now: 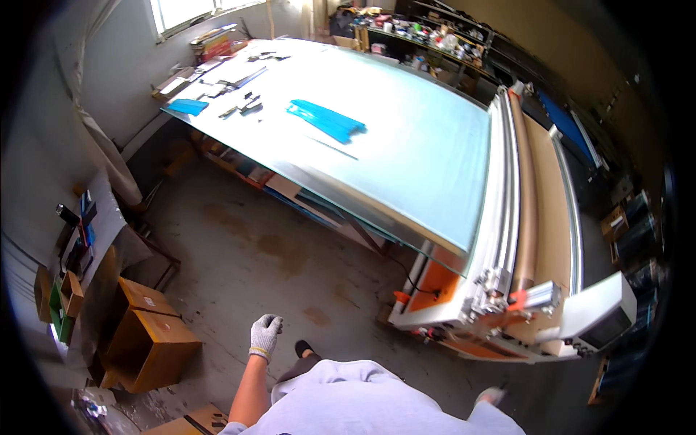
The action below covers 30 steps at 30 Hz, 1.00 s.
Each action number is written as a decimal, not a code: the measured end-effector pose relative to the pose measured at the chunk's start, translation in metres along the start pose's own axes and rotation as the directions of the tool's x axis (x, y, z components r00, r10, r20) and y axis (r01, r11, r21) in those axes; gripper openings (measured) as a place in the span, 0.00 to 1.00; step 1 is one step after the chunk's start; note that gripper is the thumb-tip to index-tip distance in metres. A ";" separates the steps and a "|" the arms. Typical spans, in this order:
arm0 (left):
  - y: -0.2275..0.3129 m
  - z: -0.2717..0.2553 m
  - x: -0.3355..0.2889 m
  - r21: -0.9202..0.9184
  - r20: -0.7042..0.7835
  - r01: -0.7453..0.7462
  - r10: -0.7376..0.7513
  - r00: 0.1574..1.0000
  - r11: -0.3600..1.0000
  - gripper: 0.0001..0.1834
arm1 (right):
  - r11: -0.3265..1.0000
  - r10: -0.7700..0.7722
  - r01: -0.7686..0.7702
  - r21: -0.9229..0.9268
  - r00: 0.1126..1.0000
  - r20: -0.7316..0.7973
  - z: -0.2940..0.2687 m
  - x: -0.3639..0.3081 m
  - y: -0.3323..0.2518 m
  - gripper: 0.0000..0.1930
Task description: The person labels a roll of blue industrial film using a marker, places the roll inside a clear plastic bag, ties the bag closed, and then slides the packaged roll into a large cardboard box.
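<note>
My left hand, in a pale knitted glove, hangs over the floor at the lower middle. Its fingers are curled in, and nothing shows in them. My right hand, also in a pale glove, is partly visible past my grey sleeve at the lower right; its fingers are blurred and it touches nothing I can see. Ahead stands a large glass-topped table. On it lie a bundle of bright blue strips, a smaller blue piece and several small dark pieces.
A white roller machine with a control box adjoins the table's right end. Cardboard boxes stand on the floor at left, near a covered side table. Cluttered shelves line the back. Grey floor lies between.
</note>
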<state>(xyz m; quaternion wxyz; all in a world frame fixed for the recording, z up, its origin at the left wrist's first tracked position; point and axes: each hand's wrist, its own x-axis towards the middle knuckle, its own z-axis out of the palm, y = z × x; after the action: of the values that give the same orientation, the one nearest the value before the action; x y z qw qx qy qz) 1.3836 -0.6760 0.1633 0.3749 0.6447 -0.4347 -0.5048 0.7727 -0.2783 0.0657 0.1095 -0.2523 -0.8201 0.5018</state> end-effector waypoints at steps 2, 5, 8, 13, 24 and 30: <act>0.007 -0.026 0.047 -0.037 0.060 -0.010 0.013 0.998 0.999 0.11 | 0.940 -0.055 0.164 -0.301 0.938 0.341 -0.004 -0.050 0.061 0.13; 0.036 -0.066 0.088 0.098 0.090 -0.053 0.044 0.995 0.994 0.12 | 0.856 0.129 0.339 -0.389 0.588 0.798 0.056 -0.248 -0.020 0.16; 0.075 -0.074 0.132 0.120 0.179 -0.126 0.104 0.978 0.985 0.12 | 0.686 -0.079 0.728 -0.008 0.085 0.993 0.129 -0.396 -0.123 0.17; 0.165 -0.069 0.198 0.240 0.430 -0.518 0.389 0.815 0.821 0.16 | 0.390 -0.045 0.733 0.557 -0.589 0.807 0.200 -0.650 -0.267 0.20; 0.279 -0.159 0.423 0.526 0.531 -0.441 0.124 0.838 0.728 0.13 | 0.494 0.107 0.401 0.772 -0.909 0.404 0.351 -0.948 -0.374 0.18; 0.310 -0.142 0.509 0.051 0.529 -0.311 0.238 0.814 0.949 0.15 | 0.430 -0.010 0.501 0.751 -0.829 0.558 0.393 -0.994 -0.414 0.20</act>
<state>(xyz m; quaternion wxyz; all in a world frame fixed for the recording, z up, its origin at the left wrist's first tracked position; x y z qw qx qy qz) 1.5228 -1.2529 0.3133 0.2687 0.4398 -0.6408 -0.5690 1.3205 -1.2535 0.3164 -0.4167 0.7457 -0.4984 0.1482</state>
